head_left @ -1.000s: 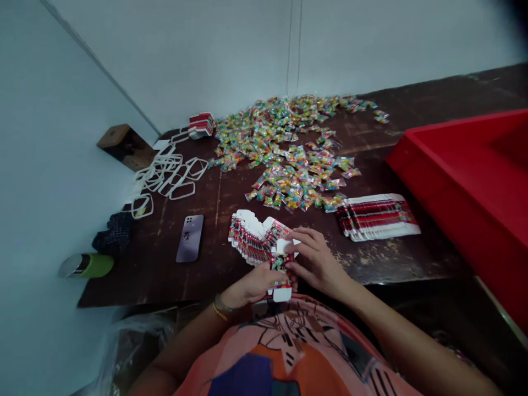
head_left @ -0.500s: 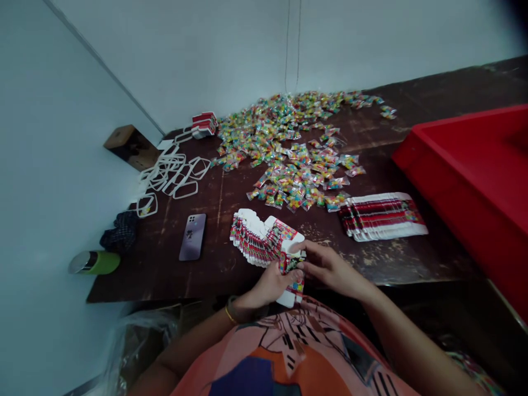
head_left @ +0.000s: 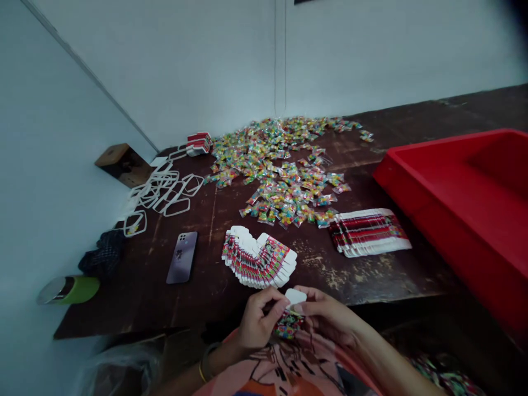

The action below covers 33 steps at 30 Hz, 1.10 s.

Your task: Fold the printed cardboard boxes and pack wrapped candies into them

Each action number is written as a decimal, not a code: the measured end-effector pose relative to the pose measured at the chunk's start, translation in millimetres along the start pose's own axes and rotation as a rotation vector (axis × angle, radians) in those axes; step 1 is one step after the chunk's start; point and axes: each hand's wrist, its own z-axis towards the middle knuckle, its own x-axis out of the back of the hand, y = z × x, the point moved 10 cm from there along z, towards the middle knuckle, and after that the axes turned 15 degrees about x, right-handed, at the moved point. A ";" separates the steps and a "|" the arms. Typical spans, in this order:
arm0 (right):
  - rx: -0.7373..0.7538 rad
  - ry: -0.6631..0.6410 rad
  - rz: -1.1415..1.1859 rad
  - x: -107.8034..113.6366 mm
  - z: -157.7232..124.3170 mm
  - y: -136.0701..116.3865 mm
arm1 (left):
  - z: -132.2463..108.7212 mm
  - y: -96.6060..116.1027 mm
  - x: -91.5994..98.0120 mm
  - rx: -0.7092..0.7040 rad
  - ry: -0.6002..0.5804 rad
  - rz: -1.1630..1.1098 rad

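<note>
A small printed carton [head_left: 290, 314] is pinched between the left hand [head_left: 256, 322] and right hand [head_left: 330, 316], both closed on it, just off the near edge of the table [head_left: 371, 275], over the lap. Its white flap is gripped at the fingertips [head_left: 284, 302]. A fanned stack of flat cartons [head_left: 258, 257] is seen just beyond, near that edge. A second flat stack [head_left: 369, 232] is laid further right, beside the red bin [head_left: 462, 192] at the right edge. A phone [head_left: 182, 257] is placed left of the fan. Candy sachets [head_left: 284, 165] are heaped toward the far edge; white rings [head_left: 163, 190] are scattered by the far-left corner.
</note>
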 end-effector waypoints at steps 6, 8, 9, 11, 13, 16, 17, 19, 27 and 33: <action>0.365 -0.182 -0.646 -36.4 11.7 -58.4 | 7.9 -39.7 -24.6 0.322 -0.247 -0.598; 0.500 -0.209 -0.789 -49.4 10.3 -71.9 | 10.9 -48.1 -27.9 0.375 -0.264 -0.712; 0.513 -0.207 -0.812 -51.4 11.1 -72.4 | 11.8 -51.0 -27.9 0.387 -0.263 -0.750; 0.487 -0.173 -0.808 -47.5 14.9 -68.4 | 11.6 -53.5 -28.3 0.383 -0.293 -0.815; 0.480 -0.129 -0.813 -40.6 17.9 -66.1 | 8.9 -53.8 -30.5 0.357 -0.375 -0.865; 0.551 -0.188 -0.917 -45.1 13.8 -67.2 | 4.2 -59.3 -30.5 0.323 -0.462 -0.879; 0.589 -0.250 -0.992 -52.0 9.3 -67.0 | 3.4 -62.9 -29.6 0.323 -0.467 -0.876; 0.660 -0.378 -1.172 -67.0 -2.3 -65.2 | 2.9 -69.8 -28.6 0.343 -0.457 -0.872; 0.715 -0.286 -1.800 -26.1 29.7 -143.0 | 7.5 -35.0 3.0 0.286 -0.246 -0.357; 0.409 0.113 -2.282 72.5 88.0 -204.0 | -17.7 -14.5 55.9 0.282 -0.201 0.197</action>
